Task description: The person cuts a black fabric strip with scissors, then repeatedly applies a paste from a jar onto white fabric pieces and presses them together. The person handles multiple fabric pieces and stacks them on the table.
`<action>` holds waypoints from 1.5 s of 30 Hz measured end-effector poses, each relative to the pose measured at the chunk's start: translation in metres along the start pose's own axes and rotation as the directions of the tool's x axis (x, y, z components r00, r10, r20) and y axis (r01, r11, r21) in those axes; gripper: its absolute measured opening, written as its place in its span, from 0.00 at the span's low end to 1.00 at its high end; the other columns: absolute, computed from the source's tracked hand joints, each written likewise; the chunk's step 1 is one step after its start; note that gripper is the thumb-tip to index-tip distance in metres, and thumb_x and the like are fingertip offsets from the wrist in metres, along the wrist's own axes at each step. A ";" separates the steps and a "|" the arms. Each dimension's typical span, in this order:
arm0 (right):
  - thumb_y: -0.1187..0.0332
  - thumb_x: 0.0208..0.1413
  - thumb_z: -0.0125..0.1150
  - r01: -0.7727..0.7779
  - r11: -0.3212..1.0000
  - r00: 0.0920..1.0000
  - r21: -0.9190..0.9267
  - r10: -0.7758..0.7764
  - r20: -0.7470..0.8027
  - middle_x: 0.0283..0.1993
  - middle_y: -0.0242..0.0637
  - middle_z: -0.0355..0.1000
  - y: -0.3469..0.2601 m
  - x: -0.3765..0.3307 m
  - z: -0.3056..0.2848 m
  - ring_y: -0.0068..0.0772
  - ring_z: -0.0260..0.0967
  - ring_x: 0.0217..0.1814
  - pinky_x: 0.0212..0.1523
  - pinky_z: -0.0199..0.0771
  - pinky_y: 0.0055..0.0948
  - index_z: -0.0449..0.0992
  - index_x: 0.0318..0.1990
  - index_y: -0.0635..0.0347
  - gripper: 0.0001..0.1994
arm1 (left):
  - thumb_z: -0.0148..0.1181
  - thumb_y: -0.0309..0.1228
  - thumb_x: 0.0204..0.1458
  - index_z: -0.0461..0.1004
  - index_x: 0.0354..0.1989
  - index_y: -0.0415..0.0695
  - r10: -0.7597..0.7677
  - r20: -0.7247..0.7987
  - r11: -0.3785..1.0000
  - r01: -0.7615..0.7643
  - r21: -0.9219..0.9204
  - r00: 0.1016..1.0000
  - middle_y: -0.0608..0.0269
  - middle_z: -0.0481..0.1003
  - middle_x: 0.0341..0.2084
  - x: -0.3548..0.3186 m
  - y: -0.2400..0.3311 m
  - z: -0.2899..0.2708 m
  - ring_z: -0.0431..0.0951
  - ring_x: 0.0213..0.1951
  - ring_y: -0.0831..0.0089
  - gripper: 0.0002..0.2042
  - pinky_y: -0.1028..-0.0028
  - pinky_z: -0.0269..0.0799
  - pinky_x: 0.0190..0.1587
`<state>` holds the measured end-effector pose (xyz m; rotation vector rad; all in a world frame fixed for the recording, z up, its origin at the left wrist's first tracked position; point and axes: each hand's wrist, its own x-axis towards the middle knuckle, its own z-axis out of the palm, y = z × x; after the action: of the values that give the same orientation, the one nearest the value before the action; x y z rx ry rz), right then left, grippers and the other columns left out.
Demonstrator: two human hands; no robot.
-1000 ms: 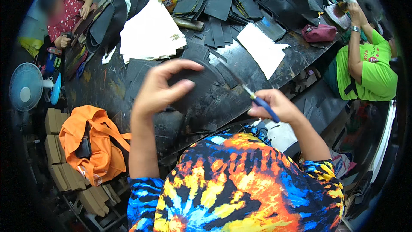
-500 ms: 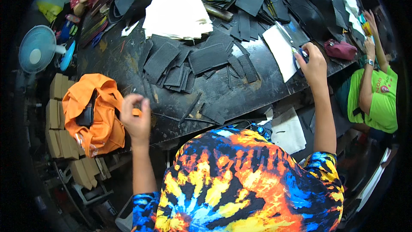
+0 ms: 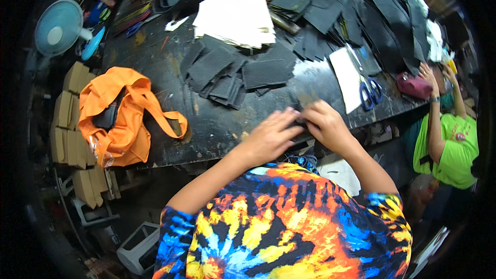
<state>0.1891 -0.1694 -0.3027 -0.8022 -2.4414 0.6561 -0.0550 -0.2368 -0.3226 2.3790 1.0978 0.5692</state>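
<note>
My left hand (image 3: pixel 273 137) reaches over the near edge of the dark table, fingers stretched out and lying low. Right beside it, my right hand (image 3: pixel 326 127) is closed, its fingers bent down at the table surface. Whatever lies under or between those fingers is dark, blurred and too hidden to name. Beyond the hands are a loose pile of black fabric pieces (image 3: pixel 211 67) and a second black stack (image 3: pixel 266 72). Scissors with blue handles (image 3: pixel 368 93) rest on a white sheet (image 3: pixel 345 77) to the right, apart from both hands.
An orange bag (image 3: pixel 116 119) sits at the table's left, its strap trailing rightward. A white stack of sheets (image 3: pixel 235 13), black cut panels (image 3: pixel 325 8) and a maroon pouch (image 3: pixel 413 86) lie farther back. A fan (image 3: pixel 59 27) stands left; a person in green (image 3: pixel 449 144) works at right.
My right hand has let go of the scissors and moved left; my left hand has swung right from the orange bag to meet it. Black strips and scraps have left their earlier spots.
</note>
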 end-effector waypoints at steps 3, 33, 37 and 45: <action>0.69 0.52 0.74 -0.235 0.960 0.919 0.152 0.169 0.356 0.44 0.45 0.78 -0.012 -0.019 -0.051 0.52 0.76 0.47 0.50 0.77 0.43 0.80 0.42 0.65 0.13 | 0.69 0.34 0.57 0.78 0.61 0.45 0.119 0.001 0.882 -0.105 -0.459 0.993 0.43 0.70 0.69 0.018 0.013 -0.006 0.69 0.70 0.45 0.22 0.52 0.64 0.71; 0.56 0.51 0.80 0.068 0.685 0.958 0.725 -0.249 0.145 0.69 0.69 0.63 -0.195 0.264 0.248 0.66 0.61 0.74 0.76 0.60 0.46 0.56 0.72 0.75 0.49 | 0.67 0.21 0.55 0.57 0.80 0.53 -0.591 -0.799 0.418 0.889 -0.187 0.110 0.45 0.63 0.73 -0.309 -0.032 -0.235 0.62 0.75 0.49 0.42 0.55 0.61 0.73; 0.55 0.52 0.79 0.038 0.713 0.902 0.700 -0.325 0.283 0.76 0.74 0.53 -0.219 0.267 0.258 0.66 0.55 0.79 0.79 0.58 0.43 0.43 0.76 0.82 0.59 | 0.62 0.18 0.56 0.60 0.78 0.47 -0.604 -0.782 0.480 0.853 -0.206 0.151 0.52 0.64 0.74 -0.351 -0.037 -0.253 0.62 0.75 0.55 0.38 0.59 0.57 0.75; 0.48 0.49 0.80 0.038 0.724 0.857 0.688 -0.378 0.350 0.72 0.71 0.58 -0.220 0.263 0.211 0.65 0.63 0.74 0.72 0.67 0.45 0.40 0.79 0.75 0.63 | 0.61 0.19 0.59 0.60 0.78 0.45 -0.605 -0.774 0.518 0.831 -0.204 0.187 0.52 0.61 0.76 -0.392 -0.064 -0.272 0.57 0.77 0.58 0.36 0.58 0.50 0.78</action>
<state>-0.2087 -0.2184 -0.2626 -0.0475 -2.3449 1.6615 -0.4737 -0.4446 -0.2065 1.2958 2.6498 1.1586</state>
